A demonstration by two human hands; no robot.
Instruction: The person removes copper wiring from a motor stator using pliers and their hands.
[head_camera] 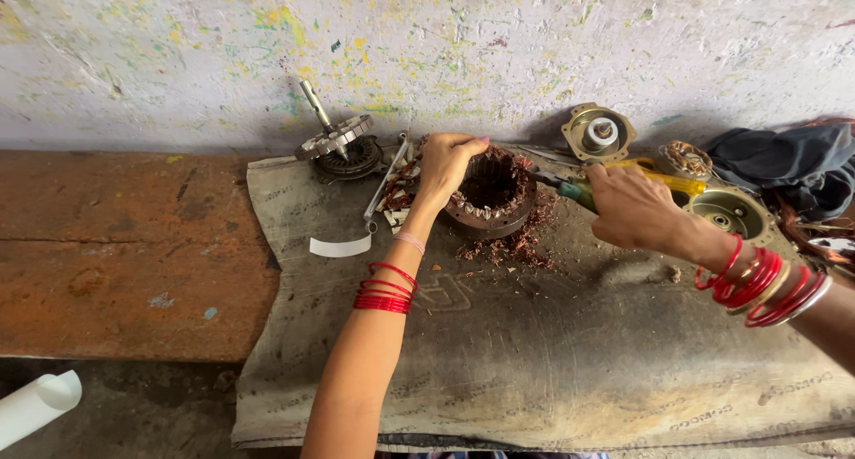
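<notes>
The only package material in view is a flattened woven sack [534,361], spread as a mat over the tabletop [125,254] and hanging over its near edge. It is roughly rectangular, dull grey-brown and stained, with faded dark printing scattered across it: a large outlined marking near its middle and smaller repeated markings along its left and lower right edges. The far corner at the left curls up slightly. No labels, signs or screens show anywhere.
</notes>
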